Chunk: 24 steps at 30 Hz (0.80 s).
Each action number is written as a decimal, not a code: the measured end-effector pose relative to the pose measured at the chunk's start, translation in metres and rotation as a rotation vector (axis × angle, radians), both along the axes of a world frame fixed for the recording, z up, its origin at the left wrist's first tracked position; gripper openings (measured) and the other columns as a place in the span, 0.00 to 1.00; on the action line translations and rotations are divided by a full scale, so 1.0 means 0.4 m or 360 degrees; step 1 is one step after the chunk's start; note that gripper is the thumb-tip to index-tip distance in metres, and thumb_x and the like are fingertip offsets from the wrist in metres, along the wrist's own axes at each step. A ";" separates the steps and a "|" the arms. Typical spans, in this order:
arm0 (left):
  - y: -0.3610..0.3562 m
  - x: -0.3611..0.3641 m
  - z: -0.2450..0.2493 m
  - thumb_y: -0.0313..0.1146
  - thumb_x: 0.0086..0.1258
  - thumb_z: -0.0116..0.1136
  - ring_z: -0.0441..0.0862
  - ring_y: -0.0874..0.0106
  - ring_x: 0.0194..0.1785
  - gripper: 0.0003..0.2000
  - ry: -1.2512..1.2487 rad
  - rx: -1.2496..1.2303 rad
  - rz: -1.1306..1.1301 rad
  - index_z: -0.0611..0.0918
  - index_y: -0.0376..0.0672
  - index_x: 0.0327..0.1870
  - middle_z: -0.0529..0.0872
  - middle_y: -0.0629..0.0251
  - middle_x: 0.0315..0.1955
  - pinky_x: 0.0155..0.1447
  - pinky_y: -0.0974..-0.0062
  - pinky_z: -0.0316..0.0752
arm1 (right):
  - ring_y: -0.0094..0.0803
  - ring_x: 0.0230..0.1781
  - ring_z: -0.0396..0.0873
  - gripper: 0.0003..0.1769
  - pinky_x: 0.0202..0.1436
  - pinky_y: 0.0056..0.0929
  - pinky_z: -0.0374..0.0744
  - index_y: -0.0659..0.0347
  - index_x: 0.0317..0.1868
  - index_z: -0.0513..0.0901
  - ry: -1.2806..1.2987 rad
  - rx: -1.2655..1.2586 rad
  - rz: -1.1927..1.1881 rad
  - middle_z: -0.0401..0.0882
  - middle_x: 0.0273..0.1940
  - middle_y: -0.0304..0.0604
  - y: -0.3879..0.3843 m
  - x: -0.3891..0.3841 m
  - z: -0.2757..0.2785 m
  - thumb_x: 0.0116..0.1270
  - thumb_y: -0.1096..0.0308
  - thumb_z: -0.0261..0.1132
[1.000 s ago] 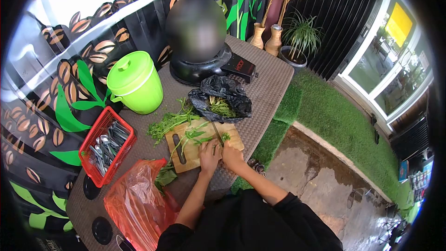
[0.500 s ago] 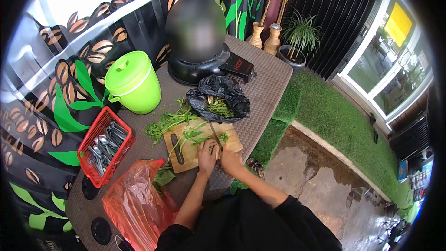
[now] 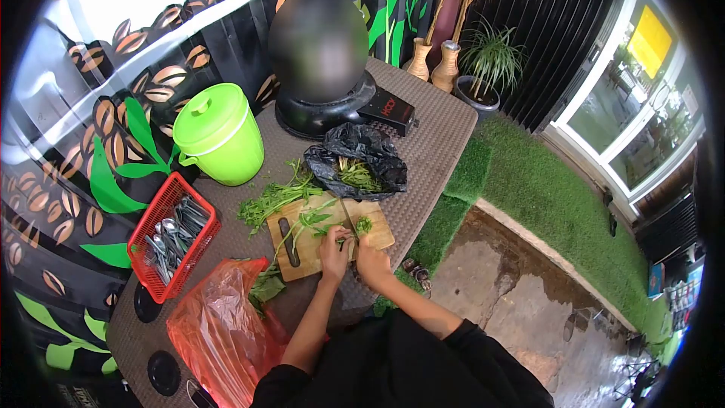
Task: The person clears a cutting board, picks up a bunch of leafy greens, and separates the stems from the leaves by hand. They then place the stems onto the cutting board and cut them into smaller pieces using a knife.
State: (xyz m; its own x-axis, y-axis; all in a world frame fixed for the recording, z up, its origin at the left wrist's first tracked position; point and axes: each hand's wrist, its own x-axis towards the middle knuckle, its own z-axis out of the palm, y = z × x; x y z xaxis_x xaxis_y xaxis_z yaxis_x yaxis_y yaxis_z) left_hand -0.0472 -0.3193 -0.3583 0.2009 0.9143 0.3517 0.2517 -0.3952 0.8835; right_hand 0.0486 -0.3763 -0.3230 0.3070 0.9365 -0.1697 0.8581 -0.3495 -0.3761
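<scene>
On the wooden cutting board (image 3: 306,258) lie leafy green stems (image 3: 311,219), and a small pile of chopped greens (image 3: 363,224) is at its right side. My left hand (image 3: 333,255) is closed, its fingertips bunched on some green stems at the board's near edge. Right beside it, my right hand (image 3: 371,264) is wrapped around a knife (image 3: 350,216); its handle is hidden in my fist and the thin blade points away across the board. More leafy greens (image 3: 266,208) spread past the board's far left corner.
Behind the board sits a black plastic bag (image 3: 321,170) with cut greens inside. To the left are a lime-green lidded bucket (image 3: 219,136), a red basket (image 3: 170,287) of cutlery and a red plastic bag (image 3: 219,332). A black machine (image 3: 325,109) stands farther back; the table (image 3: 442,132) ends at right.
My left fingers have bunched up and lifted slightly around the stems. My right hand with the knife has shifted slightly. The other things stay in place.
</scene>
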 end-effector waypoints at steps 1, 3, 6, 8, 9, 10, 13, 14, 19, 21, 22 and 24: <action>0.001 -0.001 0.000 0.21 0.59 0.63 0.82 0.64 0.45 0.16 0.0007 -0.0003 0.0007 0.72 0.39 0.46 0.84 0.59 0.39 0.48 0.67 0.74 | 0.53 0.33 0.83 0.17 0.35 0.48 0.81 0.68 0.50 0.64 0.0041 0.0047 0.0080 0.82 0.30 0.58 0.019 0.019 -0.007 0.67 0.64 0.52; -0.008 -0.005 0.004 0.22 0.59 0.64 0.83 0.65 0.44 0.16 0.0021 -0.0008 0.0002 0.72 0.40 0.46 0.84 0.60 0.40 0.48 0.69 0.75 | 0.54 0.33 0.83 0.17 0.36 0.49 0.81 0.68 0.51 0.64 0.0089 0.0093 0.0148 0.82 0.30 0.58 0.031 0.045 -0.006 0.67 0.65 0.52; -0.013 -0.005 0.016 0.23 0.59 0.64 0.82 0.65 0.44 0.14 0.0270 -0.0024 0.0090 0.74 0.40 0.44 0.84 0.61 0.39 0.48 0.69 0.75 | 0.54 0.33 0.83 0.16 0.35 0.48 0.81 0.67 0.50 0.64 0.0005 0.0056 0.0296 0.82 0.30 0.59 0.029 0.057 0.011 0.67 0.65 0.51; -0.012 -0.004 0.009 0.23 0.59 0.63 0.82 0.65 0.43 0.11 0.0248 0.0097 0.0045 0.76 0.40 0.42 0.83 0.62 0.37 0.47 0.68 0.74 | 0.52 0.30 0.83 0.15 0.31 0.47 0.81 0.66 0.48 0.65 -0.0091 0.0136 0.0280 0.82 0.28 0.57 0.000 0.041 0.002 0.67 0.64 0.52; -0.013 -0.002 0.014 0.23 0.59 0.63 0.82 0.65 0.43 0.11 0.0243 0.0098 0.0047 0.76 0.40 0.42 0.83 0.62 0.37 0.47 0.68 0.74 | 0.52 0.30 0.83 0.15 0.31 0.47 0.81 0.66 0.48 0.65 -0.0097 0.0136 0.0281 0.82 0.28 0.57 0.001 0.032 -0.010 0.67 0.64 0.52; -0.018 -0.001 0.021 0.22 0.59 0.62 0.80 0.63 0.43 0.11 0.0264 0.0126 0.0007 0.76 0.41 0.41 0.83 0.62 0.36 0.48 0.67 0.73 | 0.52 0.29 0.83 0.15 0.30 0.47 0.81 0.66 0.48 0.65 -0.0063 0.0160 0.0181 0.82 0.27 0.56 0.007 0.016 -0.029 0.66 0.64 0.53; -0.016 -0.001 0.027 0.22 0.58 0.61 0.79 0.62 0.44 0.10 0.0279 0.0130 -0.0026 0.77 0.42 0.41 0.82 0.62 0.36 0.50 0.67 0.69 | 0.51 0.27 0.83 0.14 0.30 0.46 0.81 0.64 0.46 0.65 -0.0031 0.0206 0.0121 0.82 0.26 0.55 0.032 0.022 -0.030 0.65 0.66 0.54; -0.017 -0.004 0.027 0.23 0.58 0.60 0.79 0.63 0.44 0.10 0.0270 0.0104 -0.0027 0.77 0.43 0.40 0.82 0.64 0.37 0.51 0.68 0.68 | 0.50 0.28 0.84 0.13 0.31 0.45 0.81 0.64 0.44 0.64 -0.0033 0.0225 0.0156 0.82 0.26 0.55 0.039 0.028 -0.022 0.63 0.68 0.55; 0.001 -0.030 0.011 0.28 0.56 0.65 0.77 0.65 0.48 0.13 0.0472 0.0241 -0.0046 0.79 0.44 0.42 0.82 0.66 0.41 0.56 0.65 0.64 | 0.50 0.29 0.84 0.16 0.30 0.46 0.81 0.64 0.48 0.65 -0.0090 0.0224 0.0257 0.82 0.28 0.55 0.029 0.075 -0.011 0.63 0.66 0.54; 0.003 -0.040 0.032 0.31 0.54 0.68 0.76 0.65 0.50 0.16 0.0563 0.0245 -0.0024 0.79 0.43 0.44 0.82 0.65 0.43 0.58 0.63 0.62 | 0.50 0.31 0.84 0.16 0.32 0.44 0.81 0.64 0.47 0.64 -0.0099 0.0177 0.0305 0.83 0.30 0.55 0.018 0.082 -0.004 0.62 0.69 0.56; 0.001 -0.046 0.076 0.33 0.53 0.70 0.75 0.64 0.53 0.19 0.0701 0.0287 0.0066 0.79 0.42 0.46 0.82 0.65 0.44 0.59 0.61 0.61 | 0.50 0.33 0.84 0.17 0.34 0.44 0.81 0.65 0.49 0.64 -0.0055 0.0136 0.0277 0.83 0.32 0.56 0.016 0.083 -0.003 0.61 0.69 0.56; 0.010 -0.055 0.105 0.36 0.51 0.71 0.73 0.63 0.55 0.23 0.0842 0.0329 0.0160 0.80 0.41 0.49 0.81 0.64 0.45 0.61 0.60 0.60 | 0.50 0.34 0.84 0.18 0.35 0.44 0.81 0.65 0.50 0.64 -0.0008 0.0097 0.0253 0.83 0.33 0.56 0.016 0.081 0.003 0.61 0.69 0.56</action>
State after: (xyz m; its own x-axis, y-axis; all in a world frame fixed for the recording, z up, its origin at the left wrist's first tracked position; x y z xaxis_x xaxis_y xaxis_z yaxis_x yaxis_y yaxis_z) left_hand -0.0691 -0.3154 -0.3162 0.3137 0.8610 0.4003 0.6838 -0.4973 0.5339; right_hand 0.0811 -0.3698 -0.3216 0.1548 0.9818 -0.1098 0.9026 -0.1858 -0.3883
